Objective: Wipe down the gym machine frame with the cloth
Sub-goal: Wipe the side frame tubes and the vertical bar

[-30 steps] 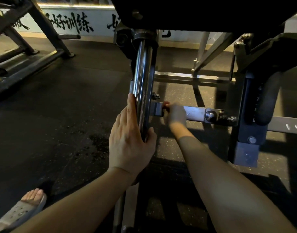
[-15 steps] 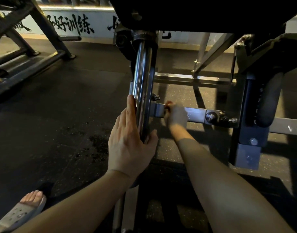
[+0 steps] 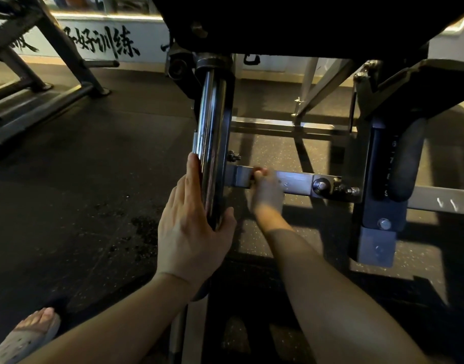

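The gym machine frame fills the middle of the head view: an upright chrome post (image 3: 212,143) and a flat horizontal steel bar (image 3: 296,183) running right from it. My left hand (image 3: 191,232) rests on the post, fingers straight up its left side and thumb on its right side. My right hand (image 3: 266,189) is blurred and curled against the bar just right of the post. A small reddish bit that looks like the cloth (image 3: 258,171) shows at its fingertips; the rest of the cloth is hidden.
A dark padded seat (image 3: 304,22) hangs overhead. A dark upright with bolts (image 3: 380,206) and a black roller pad (image 3: 407,164) stand at right. Another machine's base (image 3: 41,101) lies at far left on the rubber floor. My sandalled foot (image 3: 28,334) is at bottom left.
My right hand stays on the same stretch of the bar, shifting slightly, and is now motion-blurred. My left hand has kept its place on the post.
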Action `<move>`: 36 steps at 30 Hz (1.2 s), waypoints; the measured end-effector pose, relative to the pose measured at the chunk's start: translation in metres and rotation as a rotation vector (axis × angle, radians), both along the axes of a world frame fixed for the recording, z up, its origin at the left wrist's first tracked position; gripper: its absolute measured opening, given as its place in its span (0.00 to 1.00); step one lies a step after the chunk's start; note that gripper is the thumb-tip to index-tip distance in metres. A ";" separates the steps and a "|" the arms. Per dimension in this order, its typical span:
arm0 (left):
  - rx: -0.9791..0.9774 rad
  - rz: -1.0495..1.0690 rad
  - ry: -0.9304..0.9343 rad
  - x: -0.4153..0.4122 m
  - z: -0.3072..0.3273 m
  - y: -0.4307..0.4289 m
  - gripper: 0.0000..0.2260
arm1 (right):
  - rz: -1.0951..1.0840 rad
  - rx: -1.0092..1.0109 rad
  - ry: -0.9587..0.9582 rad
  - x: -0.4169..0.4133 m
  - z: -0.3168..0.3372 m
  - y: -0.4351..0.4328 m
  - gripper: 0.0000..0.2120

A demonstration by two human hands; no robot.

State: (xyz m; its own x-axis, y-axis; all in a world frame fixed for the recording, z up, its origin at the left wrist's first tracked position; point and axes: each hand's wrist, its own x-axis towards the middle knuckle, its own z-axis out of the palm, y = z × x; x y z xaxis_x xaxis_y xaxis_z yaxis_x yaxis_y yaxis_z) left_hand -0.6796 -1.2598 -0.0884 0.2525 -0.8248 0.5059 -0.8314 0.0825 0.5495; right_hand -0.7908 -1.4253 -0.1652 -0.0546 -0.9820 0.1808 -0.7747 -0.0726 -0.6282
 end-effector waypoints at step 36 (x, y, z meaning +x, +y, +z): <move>-0.017 -0.033 0.035 0.002 -0.001 0.001 0.44 | 0.205 0.143 0.018 -0.001 -0.018 0.011 0.12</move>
State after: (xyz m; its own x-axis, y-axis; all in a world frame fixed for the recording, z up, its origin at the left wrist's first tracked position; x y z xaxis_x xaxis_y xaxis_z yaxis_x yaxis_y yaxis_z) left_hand -0.6777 -1.2587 -0.0889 0.2434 -0.8243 0.5112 -0.8082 0.1190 0.5767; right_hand -0.7914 -1.4145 -0.1834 0.1500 -0.9880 0.0380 -0.7645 -0.1403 -0.6292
